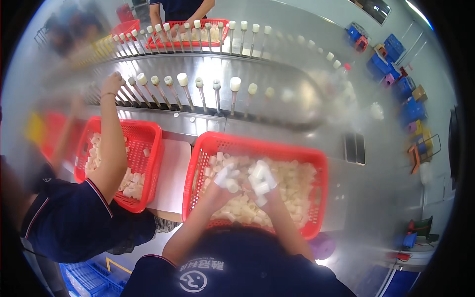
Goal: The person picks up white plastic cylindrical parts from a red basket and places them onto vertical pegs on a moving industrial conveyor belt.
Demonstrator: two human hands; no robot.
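Observation:
Both my hands are over a red perforated basket [322, 198] heaped with short white cylindrical caps [297, 173]. White coverings show on some of my fingertips. My left hand [220, 192], fingers curled, has a white cap [231, 186] at its fingertips. Close beside it, my right hand [268, 190] grips several white caps [259, 172] stacked between thumb and fingers. Haze over the picture blurs the finger outlines. Beyond the basket stands a row of upright metal rods [217, 99]; some carry white caps, while others show grey tops.
At left, a co-worker's arm [113, 143] reaches over another red basket [157, 143] of caps to the rods. Across the metal table [198, 123], a second row of capped rods [210, 37] stands before another person at a red basket. A dark phone-like object [354, 148] lies right.

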